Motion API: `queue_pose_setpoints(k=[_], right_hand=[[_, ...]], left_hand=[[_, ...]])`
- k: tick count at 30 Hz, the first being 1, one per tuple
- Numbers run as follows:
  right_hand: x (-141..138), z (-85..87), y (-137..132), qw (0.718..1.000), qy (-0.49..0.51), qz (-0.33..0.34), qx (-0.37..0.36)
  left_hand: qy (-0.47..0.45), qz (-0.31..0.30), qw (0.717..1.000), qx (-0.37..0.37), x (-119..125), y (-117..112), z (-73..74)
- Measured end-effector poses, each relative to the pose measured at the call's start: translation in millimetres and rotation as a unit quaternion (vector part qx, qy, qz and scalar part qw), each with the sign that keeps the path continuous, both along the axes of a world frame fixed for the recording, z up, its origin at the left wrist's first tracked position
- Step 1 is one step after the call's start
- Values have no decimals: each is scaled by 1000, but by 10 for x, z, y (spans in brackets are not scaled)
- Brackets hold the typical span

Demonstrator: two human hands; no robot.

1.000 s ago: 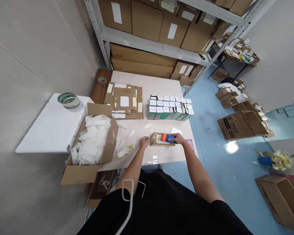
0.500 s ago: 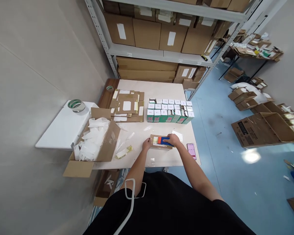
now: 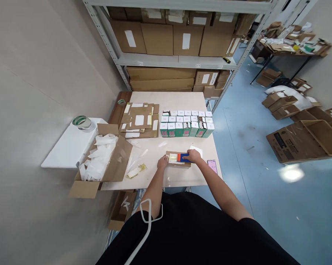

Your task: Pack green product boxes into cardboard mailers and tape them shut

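Note:
A small cardboard box [image 3: 179, 165] lies on the table in front of me. My left hand [image 3: 162, 162] is closed on its left end. In my right hand [image 3: 193, 156] is a blue and orange tool [image 3: 184, 157] that looks like a tape dispenser, lying over the top of the box. A shiny yellowish patch shows at its left end; I cannot tell whether it is tape or part of the tool. A white paper [image 3: 197, 150] lies beyond my right hand, and a phone [image 3: 212, 166] with a pink screen lies right of my forearm.
Rows of white and green boxes [image 3: 186, 127] stand behind the work. Flattened cardboard [image 3: 140, 119] is stacked at back left. An open carton [image 3: 122, 154] of white paper stands left, near a tape roll [image 3: 82, 122]. Clear wrap [image 3: 138, 169] lies on the table [image 3: 152, 180]. Shelving [image 3: 160, 60] rises behind.
The tool in my right hand has shifted slightly left along the box, and more of the yellowish patch shows. My left hand stays at the box's left end. The camera view has turned a little.

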State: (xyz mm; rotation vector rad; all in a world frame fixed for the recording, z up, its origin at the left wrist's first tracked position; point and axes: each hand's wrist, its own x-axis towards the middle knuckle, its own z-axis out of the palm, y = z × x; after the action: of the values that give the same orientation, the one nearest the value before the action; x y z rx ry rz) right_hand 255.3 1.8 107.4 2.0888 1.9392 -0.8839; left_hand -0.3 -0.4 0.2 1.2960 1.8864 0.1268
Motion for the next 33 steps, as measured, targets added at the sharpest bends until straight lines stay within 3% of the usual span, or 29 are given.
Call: queue_pose_setpoints(k=[22, 27, 33], right_hand=[[1064, -91, -389, 994, -28, -103, 12], [1007, -71, -442, 992, -31, -121, 7], [653, 14, -429, 991, -2, -133, 31]], left_hand=[[-7, -22, 1000, -4, -42, 66, -35], [-28, -24, 999, -4, -129, 102, -47], [-50, -11, 999, -3, -438, 168, -102]])
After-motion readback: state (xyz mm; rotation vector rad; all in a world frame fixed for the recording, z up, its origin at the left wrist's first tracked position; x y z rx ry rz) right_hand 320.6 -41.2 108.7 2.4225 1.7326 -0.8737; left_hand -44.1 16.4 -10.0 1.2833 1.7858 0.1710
